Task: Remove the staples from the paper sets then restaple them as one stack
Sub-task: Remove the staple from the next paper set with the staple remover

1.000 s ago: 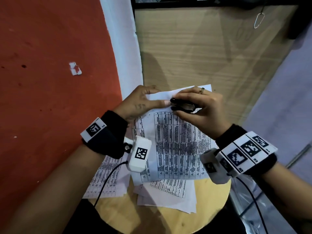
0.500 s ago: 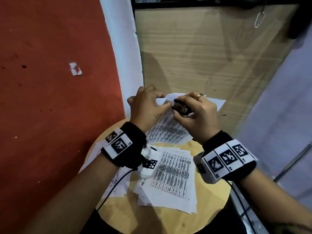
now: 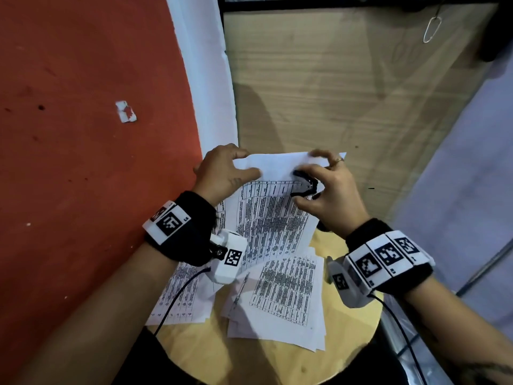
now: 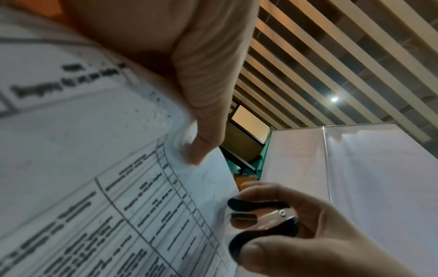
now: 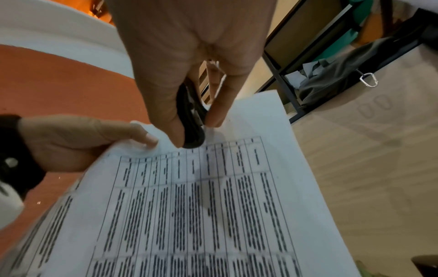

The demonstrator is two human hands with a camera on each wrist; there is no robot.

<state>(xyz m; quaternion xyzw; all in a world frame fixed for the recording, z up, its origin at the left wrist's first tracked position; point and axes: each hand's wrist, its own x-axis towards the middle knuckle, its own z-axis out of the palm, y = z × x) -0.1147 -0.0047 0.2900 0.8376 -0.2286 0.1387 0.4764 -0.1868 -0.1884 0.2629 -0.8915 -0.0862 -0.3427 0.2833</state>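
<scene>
A big red floor [image 3: 69,190] fills the left side, and a wide wooden board [image 3: 347,101] lies at the far side past the hands. Near the person is a round wooden table [image 3: 249,365]. Printed sheets [image 3: 288,298] lie spread flat on it, one pile near the right and another sheet [image 3: 180,295] near the left, partly under the left arm. Above the table the person holds up one paper set [image 3: 272,223] with a table of dark text on it, tilted, its top edge at the far side. The left hand [image 3: 222,173] pinches the top left part of this paper set, thumb on the front and fingers curled behind. In the left wrist view the thumb [image 4: 208,112] presses flat on the page. The right hand [image 3: 330,193] is closed around a small black staple remover [image 3: 304,187], thumb on one side and fingers on the other. The remover's tip sits on the paper near the top edge, just right of the left thumb. Its metal jaws look a little apart in the left wrist view [image 4: 260,217]. A small ring [image 3: 337,161] is on one right finger. Far off on the board hangs a metal clip [image 3: 431,29]. A torn scrap of white paper [image 3: 125,112] lies on the red floor, well apart from the table.
</scene>
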